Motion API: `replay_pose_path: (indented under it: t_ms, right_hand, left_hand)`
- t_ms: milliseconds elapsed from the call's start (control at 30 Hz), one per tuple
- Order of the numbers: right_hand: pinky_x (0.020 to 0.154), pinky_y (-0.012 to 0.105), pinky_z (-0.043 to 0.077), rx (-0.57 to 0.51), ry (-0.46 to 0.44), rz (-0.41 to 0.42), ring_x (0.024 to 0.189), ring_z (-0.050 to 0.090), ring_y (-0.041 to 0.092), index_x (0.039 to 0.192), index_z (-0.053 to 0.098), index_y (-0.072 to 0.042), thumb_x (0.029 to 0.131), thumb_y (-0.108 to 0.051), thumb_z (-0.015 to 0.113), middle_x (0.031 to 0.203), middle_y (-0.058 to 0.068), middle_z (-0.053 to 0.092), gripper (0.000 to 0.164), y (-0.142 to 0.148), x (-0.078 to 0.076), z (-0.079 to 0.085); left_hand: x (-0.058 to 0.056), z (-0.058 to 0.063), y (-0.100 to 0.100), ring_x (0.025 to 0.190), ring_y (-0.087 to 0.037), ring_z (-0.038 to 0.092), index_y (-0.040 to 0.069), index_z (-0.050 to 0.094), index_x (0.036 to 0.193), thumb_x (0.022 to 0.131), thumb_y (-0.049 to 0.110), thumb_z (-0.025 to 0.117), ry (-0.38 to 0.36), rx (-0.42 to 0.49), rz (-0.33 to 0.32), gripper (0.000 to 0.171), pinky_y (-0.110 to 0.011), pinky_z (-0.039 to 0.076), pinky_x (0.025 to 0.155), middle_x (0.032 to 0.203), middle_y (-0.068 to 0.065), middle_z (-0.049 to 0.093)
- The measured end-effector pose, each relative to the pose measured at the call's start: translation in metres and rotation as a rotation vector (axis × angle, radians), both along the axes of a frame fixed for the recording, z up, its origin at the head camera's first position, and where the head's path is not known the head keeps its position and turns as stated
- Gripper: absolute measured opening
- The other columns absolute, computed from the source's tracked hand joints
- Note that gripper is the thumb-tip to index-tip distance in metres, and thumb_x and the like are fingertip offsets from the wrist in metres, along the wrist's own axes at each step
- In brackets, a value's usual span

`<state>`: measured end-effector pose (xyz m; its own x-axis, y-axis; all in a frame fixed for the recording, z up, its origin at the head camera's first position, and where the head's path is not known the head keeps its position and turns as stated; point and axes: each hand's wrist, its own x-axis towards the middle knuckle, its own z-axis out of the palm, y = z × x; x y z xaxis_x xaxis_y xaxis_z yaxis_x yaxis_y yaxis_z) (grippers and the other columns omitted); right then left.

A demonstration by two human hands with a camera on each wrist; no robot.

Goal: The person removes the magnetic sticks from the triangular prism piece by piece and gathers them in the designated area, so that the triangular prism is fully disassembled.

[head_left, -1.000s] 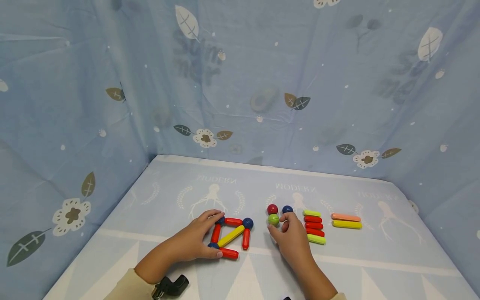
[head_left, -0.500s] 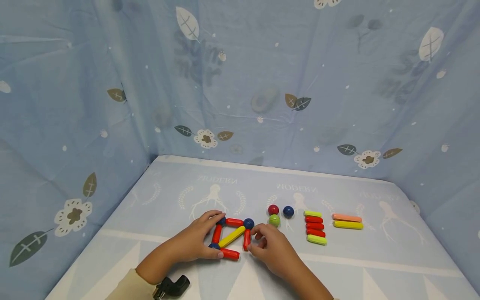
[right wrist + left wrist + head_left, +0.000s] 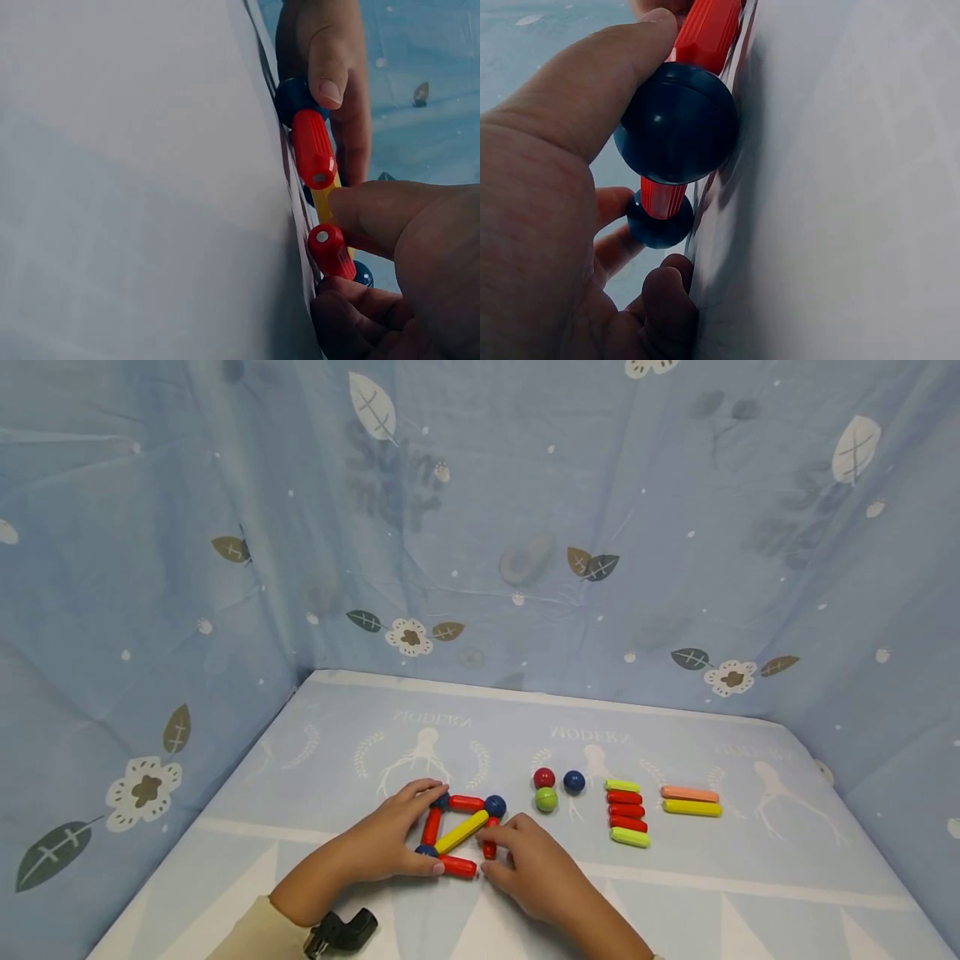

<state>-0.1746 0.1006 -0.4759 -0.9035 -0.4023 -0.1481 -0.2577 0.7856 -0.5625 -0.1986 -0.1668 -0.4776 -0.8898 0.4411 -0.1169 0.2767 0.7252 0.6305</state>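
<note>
My left hand (image 3: pixel 378 843) grips the left side of a flat frame of magnetic sticks and blue balls lying on the table. Its thumb is at the near-left blue ball (image 3: pixel 679 124), and its fingers reach the far-left ball (image 3: pixel 660 221). A yellow stick (image 3: pixel 460 834) runs diagonally from the near-left ball to the far-right ball (image 3: pixel 495 806). My right hand (image 3: pixel 534 867) pinches the right-hand red stick (image 3: pixel 330 253) near its free end, between thumb and fingers. Close by, the near red stick (image 3: pixel 312 147) points its bare metal end towards it; these two ends stand apart.
Behind the right hand lie a red ball (image 3: pixel 544 778), a green ball (image 3: pixel 546 799) and a blue ball (image 3: pixel 574 782). Further right are a row of short red and lime sticks (image 3: pixel 627 811), an orange stick (image 3: pixel 690 794) and a yellow stick (image 3: pixel 693 808). Patterned curtains surround the table.
My right hand has left the loose balls, moved left to the frame and taken hold of its right red stick. The left hand has stayed in place.
</note>
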Motion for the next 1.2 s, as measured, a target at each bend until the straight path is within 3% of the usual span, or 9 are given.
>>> replay_pose_path:
  t_ms: [167,367,467,633,767,900,1200]
  right_hand:
    - [0.065,0.023,0.048,-0.022,-0.002,-0.022,0.081,0.053,0.012,0.121,0.073,-0.031,0.091,-0.036,0.082,0.097,-0.006,0.054,0.031,0.0001,0.0014,0.0029]
    - [0.067,0.025,0.051,-0.073,-0.02,-0.109,0.083,0.054,0.014,0.107,0.067,-0.028,0.091,-0.026,0.083,0.091,-0.003,0.055,0.022,0.0001,-0.0003,0.0023]
    - [0.074,0.029,0.056,-0.098,-0.002,-0.177,0.087,0.055,0.015,0.109,0.066,-0.025,0.095,-0.021,0.078,0.094,-0.003,0.058,0.019,0.0011,-0.002,0.0012]
    - [0.077,0.029,0.061,-0.148,0.046,-0.35,0.086,0.058,0.014,0.123,0.066,-0.022,0.094,-0.018,0.077,0.104,-0.004,0.066,0.031,0.0025,-0.0019,0.001]
    - [0.072,0.021,0.059,-0.223,0.109,-0.445,0.083,0.059,0.014,0.115,0.072,-0.02,0.092,-0.017,0.08,0.099,-0.005,0.068,0.024,0.0026,-0.0003,0.0026]
    - [0.066,0.018,0.056,-0.276,0.136,-0.477,0.081,0.058,0.015,0.105,0.076,-0.02,0.091,-0.014,0.081,0.091,-0.004,0.065,0.016,0.0032,0.0005,0.004]
    - [0.059,0.02,0.052,-0.29,0.099,-0.467,0.076,0.056,0.017,0.102,0.077,-0.021,0.09,-0.012,0.082,0.082,-0.003,0.061,0.015,0.0058,-0.0003,0.0029]
  left_hand:
    - [0.0,-0.0004,-0.0001,0.15,-0.036,0.038,0.028,0.035,0.164,0.075,0.061,0.088,0.001,-0.005,0.003,0.109,-0.069,0.04,0.114,0.169,0.002,0.027]
    - [0.0012,-0.0006,-0.0003,0.149,-0.036,0.038,0.028,0.036,0.164,0.075,0.062,0.088,-0.01,-0.009,0.014,0.109,-0.07,0.04,0.114,0.169,0.002,0.027]
    - [0.0016,0.0,0.0001,0.149,-0.036,0.038,0.027,0.036,0.164,0.075,0.061,0.089,-0.012,-0.007,0.013,0.109,-0.069,0.04,0.114,0.169,0.002,0.028]
    - [0.001,0.0003,0.001,0.15,-0.035,0.037,0.027,0.035,0.164,0.076,0.06,0.089,-0.009,-0.004,0.005,0.109,-0.068,0.04,0.114,0.169,0.002,0.028]
    - [0.0001,-0.0003,0.0004,0.15,-0.035,0.037,0.028,0.035,0.164,0.075,0.062,0.088,-0.008,-0.022,0.009,0.109,-0.069,0.041,0.113,0.169,0.003,0.027]
    - [-0.0006,-0.0006,0.0002,0.149,-0.036,0.038,0.028,0.035,0.164,0.075,0.063,0.088,-0.005,-0.02,0.004,0.109,-0.07,0.041,0.112,0.169,0.002,0.027]
    - [0.0005,0.0003,0.0001,0.149,-0.036,0.038,0.028,0.036,0.164,0.074,0.063,0.088,-0.003,-0.024,0.0,0.109,-0.069,0.041,0.113,0.169,0.003,0.028]
